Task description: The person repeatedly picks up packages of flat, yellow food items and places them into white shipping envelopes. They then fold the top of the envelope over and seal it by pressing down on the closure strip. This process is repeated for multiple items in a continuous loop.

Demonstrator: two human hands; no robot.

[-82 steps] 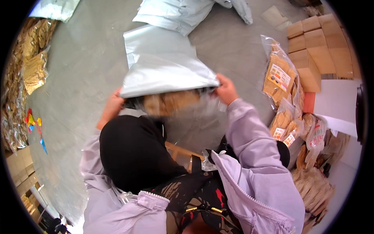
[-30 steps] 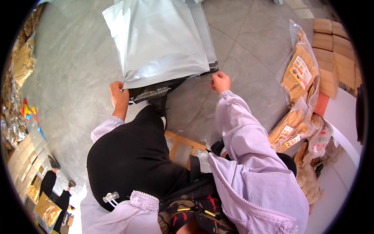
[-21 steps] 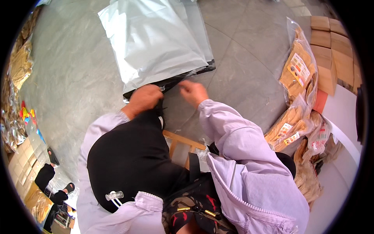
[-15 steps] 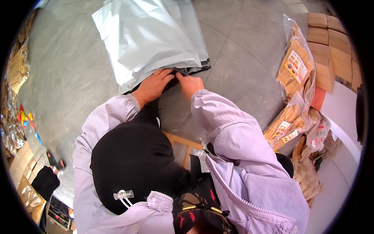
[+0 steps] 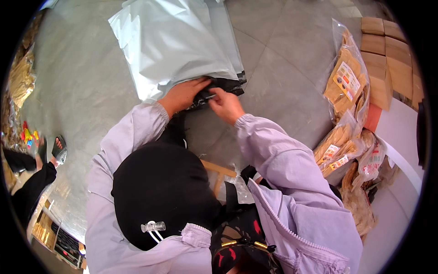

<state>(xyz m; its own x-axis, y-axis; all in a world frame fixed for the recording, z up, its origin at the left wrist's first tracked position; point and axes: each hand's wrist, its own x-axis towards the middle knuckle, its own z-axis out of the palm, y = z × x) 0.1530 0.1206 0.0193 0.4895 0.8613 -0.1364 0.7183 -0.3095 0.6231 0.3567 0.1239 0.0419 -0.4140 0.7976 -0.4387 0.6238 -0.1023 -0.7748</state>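
Observation:
A large white plastic mailing bag (image 5: 173, 45) with a black inner lining lies on the floor in front of me, its mouth toward me. My left hand (image 5: 185, 96) is closed on the bag's near edge, fingers reaching along the black lining and thumb hidden. At the right part of the mouth, my right hand (image 5: 227, 105) pinches the black edge between thumb and fingers. The white top layer is lifted a little there, and the black inside shows between the two hands. What the bag contains, if anything, cannot be seen.
Clear bags of dried tan food (image 5: 349, 75) lie on the right, beside stacked brown cardboard boxes (image 5: 376, 66) and a white curved surface (image 5: 401, 141). A wooden frame piece (image 5: 219, 169) is below my hands. Another person's sandalled foot (image 5: 59, 148) stands at the left, near shiny golden packages (image 5: 23, 82).
My right hand has drawn back slightly toward me and to the right, widening the black gap. The other person's feet and legs have come further into view at the left.

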